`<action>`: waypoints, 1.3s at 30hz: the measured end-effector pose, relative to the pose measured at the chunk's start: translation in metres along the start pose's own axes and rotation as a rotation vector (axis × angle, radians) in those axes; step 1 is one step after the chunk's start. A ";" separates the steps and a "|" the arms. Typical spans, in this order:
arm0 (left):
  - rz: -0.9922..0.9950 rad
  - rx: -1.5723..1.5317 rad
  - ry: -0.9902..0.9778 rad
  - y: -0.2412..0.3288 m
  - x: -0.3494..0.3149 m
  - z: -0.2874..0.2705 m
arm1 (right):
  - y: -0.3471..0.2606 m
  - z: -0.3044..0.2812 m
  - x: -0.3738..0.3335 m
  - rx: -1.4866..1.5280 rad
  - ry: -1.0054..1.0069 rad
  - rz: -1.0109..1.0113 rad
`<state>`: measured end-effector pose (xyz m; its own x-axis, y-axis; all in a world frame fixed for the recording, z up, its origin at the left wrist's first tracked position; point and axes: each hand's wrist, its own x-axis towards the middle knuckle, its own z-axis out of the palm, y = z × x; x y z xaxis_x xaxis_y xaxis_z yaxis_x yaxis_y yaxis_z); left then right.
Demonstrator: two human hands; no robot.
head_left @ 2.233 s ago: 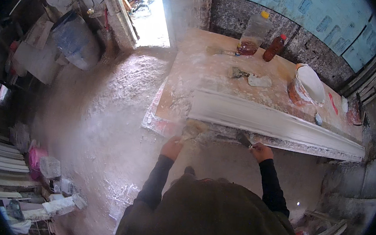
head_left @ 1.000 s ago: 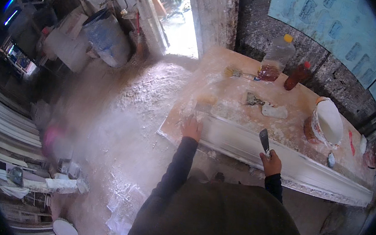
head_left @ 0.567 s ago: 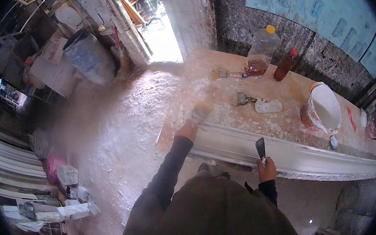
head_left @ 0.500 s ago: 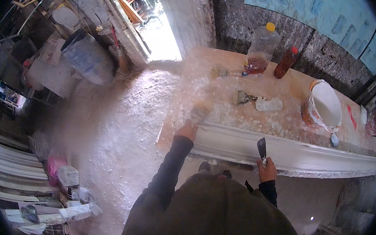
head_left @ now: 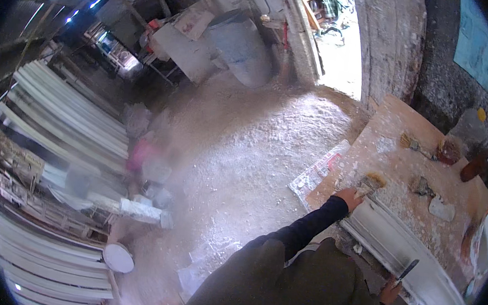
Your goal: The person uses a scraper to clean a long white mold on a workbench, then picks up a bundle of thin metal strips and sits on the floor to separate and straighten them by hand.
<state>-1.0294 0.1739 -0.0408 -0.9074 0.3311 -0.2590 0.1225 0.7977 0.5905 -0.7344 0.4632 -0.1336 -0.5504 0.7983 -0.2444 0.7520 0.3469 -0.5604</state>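
My left hand [head_left: 351, 198] is closed at the left end of a long white moulding [head_left: 390, 235], with a paintbrush [head_left: 370, 183] at its fingers. The brush's pale bristles point away from me, and its handle appears to run into my grip. Close to the near edge of the moulding, my right hand [head_left: 389, 293] is wrapped around the handle of a dark-bladed putty knife [head_left: 408, 270]. The blade tilts up and away over the moulding. This moulding lies along the near side of a plaster-spotted board table [head_left: 346, 179].
Farther back on the table lie two more brushes [head_left: 422, 187] [head_left: 410, 142], a bottle of dark red liquid [head_left: 475, 167] and a white bucket [head_left: 487, 235]. Long white mouldings [head_left: 73, 108] are stacked at left. A blue barrel [head_left: 239, 44] stands near the doorway; white dust covers the floor [head_left: 255, 153].
My view has swung left, so the table and both hands now appear farther right and the stacked mouldings show more. Both hands stay near the moulding; the right still holds the putty knife.
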 end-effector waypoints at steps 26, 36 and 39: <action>0.146 0.116 -0.052 0.029 0.103 -0.077 | -0.077 -0.052 -0.055 0.057 -0.051 -0.107; 0.090 0.059 -0.226 0.016 -0.013 -0.027 | -0.108 -0.045 -0.072 0.000 -0.253 -0.190; 0.107 0.326 -0.338 0.008 -0.003 -0.033 | -0.122 -0.049 -0.084 0.082 -0.302 -0.276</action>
<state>-1.0392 0.1629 -0.0098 -0.7076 0.5224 -0.4758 0.3768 0.8486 0.3712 -0.7622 0.3779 -0.0057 -0.8180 0.4967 -0.2902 0.5367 0.4774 -0.6958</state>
